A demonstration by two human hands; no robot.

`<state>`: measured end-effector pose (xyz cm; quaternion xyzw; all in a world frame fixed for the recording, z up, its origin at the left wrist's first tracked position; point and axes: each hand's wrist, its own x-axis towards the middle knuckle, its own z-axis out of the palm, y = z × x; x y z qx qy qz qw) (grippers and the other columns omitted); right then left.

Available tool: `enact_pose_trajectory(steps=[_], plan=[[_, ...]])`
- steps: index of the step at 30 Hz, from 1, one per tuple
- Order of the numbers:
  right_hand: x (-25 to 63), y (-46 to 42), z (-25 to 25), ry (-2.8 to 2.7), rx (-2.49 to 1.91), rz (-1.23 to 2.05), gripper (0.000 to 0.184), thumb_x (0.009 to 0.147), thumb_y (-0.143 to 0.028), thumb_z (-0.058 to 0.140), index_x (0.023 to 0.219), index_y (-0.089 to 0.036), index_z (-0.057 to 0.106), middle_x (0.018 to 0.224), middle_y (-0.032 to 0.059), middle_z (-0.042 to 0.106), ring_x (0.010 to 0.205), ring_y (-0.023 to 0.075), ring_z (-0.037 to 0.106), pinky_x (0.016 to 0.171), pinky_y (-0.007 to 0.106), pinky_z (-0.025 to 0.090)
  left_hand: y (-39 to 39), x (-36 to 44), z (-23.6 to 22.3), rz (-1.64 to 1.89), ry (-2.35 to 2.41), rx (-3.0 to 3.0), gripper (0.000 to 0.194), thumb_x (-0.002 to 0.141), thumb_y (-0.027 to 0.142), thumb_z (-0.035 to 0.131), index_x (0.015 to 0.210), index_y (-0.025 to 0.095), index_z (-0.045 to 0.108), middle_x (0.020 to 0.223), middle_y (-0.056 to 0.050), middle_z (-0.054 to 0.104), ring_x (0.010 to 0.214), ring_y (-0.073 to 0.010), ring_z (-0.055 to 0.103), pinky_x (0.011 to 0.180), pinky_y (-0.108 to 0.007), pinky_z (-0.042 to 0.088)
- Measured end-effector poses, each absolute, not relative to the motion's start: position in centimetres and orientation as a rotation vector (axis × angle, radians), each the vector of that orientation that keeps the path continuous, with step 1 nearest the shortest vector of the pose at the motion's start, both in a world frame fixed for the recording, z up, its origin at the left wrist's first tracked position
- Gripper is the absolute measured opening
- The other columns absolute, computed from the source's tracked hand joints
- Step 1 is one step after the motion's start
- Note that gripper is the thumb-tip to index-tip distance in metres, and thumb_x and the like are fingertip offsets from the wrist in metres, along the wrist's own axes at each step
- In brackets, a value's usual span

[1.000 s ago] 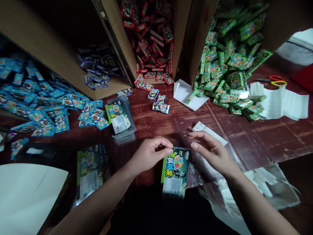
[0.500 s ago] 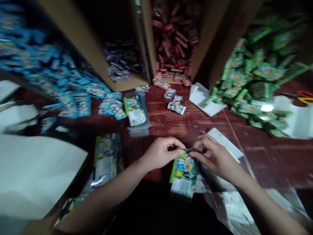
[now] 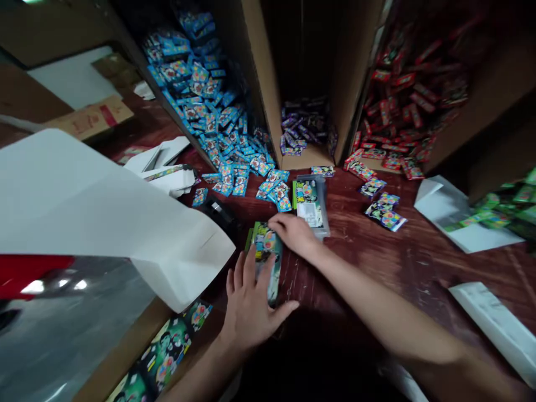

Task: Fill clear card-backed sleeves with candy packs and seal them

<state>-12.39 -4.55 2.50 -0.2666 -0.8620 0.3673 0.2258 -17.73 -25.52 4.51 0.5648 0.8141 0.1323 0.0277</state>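
A stack of green printed candy packs in clear sleeves (image 3: 266,252) lies on the dark red table, left of centre. My left hand (image 3: 250,304) rests flat on the near end of the stack, fingers spread. My right hand (image 3: 293,234) reaches across from the right and lies over the far end of the stack, fingers curled on its top edge. A second sleeved green pack (image 3: 310,204) lies just beyond my right hand.
Open cardboard boxes stand at the back: blue packets (image 3: 211,106), purple packets (image 3: 304,127), red packets (image 3: 408,111), and green packets (image 3: 515,206) at the far right. White carton flaps (image 3: 96,206) and a box of finished packs (image 3: 167,349) sit at left. White paper (image 3: 458,220) lies at right.
My view swung left. Both hands carried the sleeved green pack from the table's centre to the stack at left and set it down; the left hand went from a pinch to flat.
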Motion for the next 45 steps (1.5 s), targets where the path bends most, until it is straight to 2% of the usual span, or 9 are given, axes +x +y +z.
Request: enact_pose_trajectory(steps=[7, 11, 14, 21, 27, 34, 38, 42, 45], plan=[[-5.5, -2.3, -0.9, -2.686, -0.693, 0.516, 0.080, 0.083, -0.050, 0.075, 0.151, -0.021, 0.045, 0.164, 0.0160, 0.029, 0.152, 0.0390, 0.019, 0.121, 0.065, 0.016, -25.4, -20.2, -0.5, 0.229, 2.615, 1.818, 0.074, 0.081, 0.021, 0.063, 0.152, 0.027, 0.043, 0.165, -0.011, 0.028, 0.150, -0.0430, 0.023, 0.118, -0.059, 0.028], [-0.4, -1.6, -2.9, -2.645, -0.582, 0.582, 0.036, 0.097, -0.032, 0.060, 0.133, -0.030, 0.064, 0.142, 0.0072, 0.061, 0.135, 0.0274, 0.054, 0.115, 0.053, 0.041, -26.0, -22.6, 1.1, 0.311, 2.544, 1.853, 0.073, 0.083, 0.024, 0.065, 0.152, 0.028, 0.041, 0.167, -0.010, 0.021, 0.153, -0.0418, 0.017, 0.120, -0.062, 0.024], [1.5, -3.9, -2.0, -2.408, -0.658, 0.573, 0.033, 0.100, -0.024, 0.054, 0.130, -0.030, 0.066, 0.127, 0.0059, 0.071, 0.117, 0.0233, 0.068, 0.103, 0.045, 0.054, -24.8, -21.4, 3.8, 0.618, 2.353, 1.766, 0.077, 0.082, 0.042, 0.072, 0.151, 0.027, 0.041, 0.168, -0.011, 0.019, 0.153, -0.0435, 0.015, 0.120, -0.066, 0.019], [7.6, -12.6, 3.3, -2.512, -0.356, 0.580, 0.068, 0.095, -0.028, 0.063, 0.156, -0.032, 0.033, 0.141, 0.0052, 0.062, 0.130, 0.0272, 0.059, 0.107, 0.050, 0.053, -15.0, -13.4, 5.2, 1.114, 1.308, 0.593, 0.055, 0.092, 0.056, 0.055, 0.133, 0.018, 0.055, 0.121, -0.017, 0.070, 0.106, -0.0325, 0.070, 0.085, -0.047, 0.059], [11.3, -10.3, 4.2, -2.323, -0.971, 0.619, 0.066, 0.097, -0.039, 0.058, 0.155, -0.023, 0.034, 0.153, 0.0162, 0.045, 0.141, 0.0330, 0.043, 0.114, 0.055, 0.042, -12.5, -8.8, 2.5, 0.849, 1.090, 1.088, 0.042, 0.089, 0.028, 0.064, 0.131, 0.023, 0.060, 0.123, -0.005, 0.069, 0.117, -0.0246, 0.061, 0.105, -0.041, 0.047], [12.8, -7.9, 4.3, -2.199, -1.218, 0.737, 0.022, 0.095, -0.038, 0.063, 0.107, -0.020, 0.064, 0.097, 0.0073, 0.068, 0.091, 0.0229, 0.065, 0.082, 0.038, 0.053, -13.2, -8.1, 2.7, 0.585, 1.068, 1.306, 0.043, 0.096, 0.028, 0.054, 0.138, 0.022, 0.054, 0.120, -0.005, 0.066, 0.108, -0.0217, 0.060, 0.099, -0.038, 0.047], [14.7, -7.4, 6.6, -2.466, -1.058, 1.020, 0.025, 0.099, -0.042, 0.056, 0.090, -0.021, 0.065, 0.077, 0.0003, 0.068, 0.067, 0.0154, 0.062, 0.065, 0.029, 0.046, -13.5, -8.7, 3.2, 0.493, 0.964, 1.206, 0.046, 0.087, 0.035, 0.069, 0.127, 0.017, 0.060, 0.113, -0.007, 0.068, 0.101, -0.0213, 0.062, 0.090, -0.035, 0.049], [16.1, -6.4, 8.1, -2.525, -0.731, 1.364, 0.022, 0.101, -0.038, 0.052, 0.101, -0.024, 0.069, 0.100, 0.0035, 0.073, 0.089, 0.0169, 0.068, 0.083, 0.030, 0.050, -13.2, -8.9, 3.3, 0.474, 0.986, 1.099, 0.049, 0.068, 0.030, 0.086, 0.110, 0.015, 0.067, 0.105, -0.006, 0.073, 0.092, -0.0210, 0.066, 0.082, -0.032, 0.052], [15.3, -6.6, 6.6, -2.205, -1.028, 1.123, 0.025, 0.098, -0.044, 0.055, 0.107, -0.024, 0.067, 0.118, 0.0088, 0.070, 0.109, 0.0221, 0.066, 0.097, 0.037, 0.049, -12.6, -8.1, 2.6, 0.715, 1.180, 0.987, 0.038, 0.076, 0.034, 0.081, 0.108, 0.015, 0.072, 0.104, -0.007, 0.076, 0.090, -0.0217, 0.070, 0.081, -0.032, 0.054]])
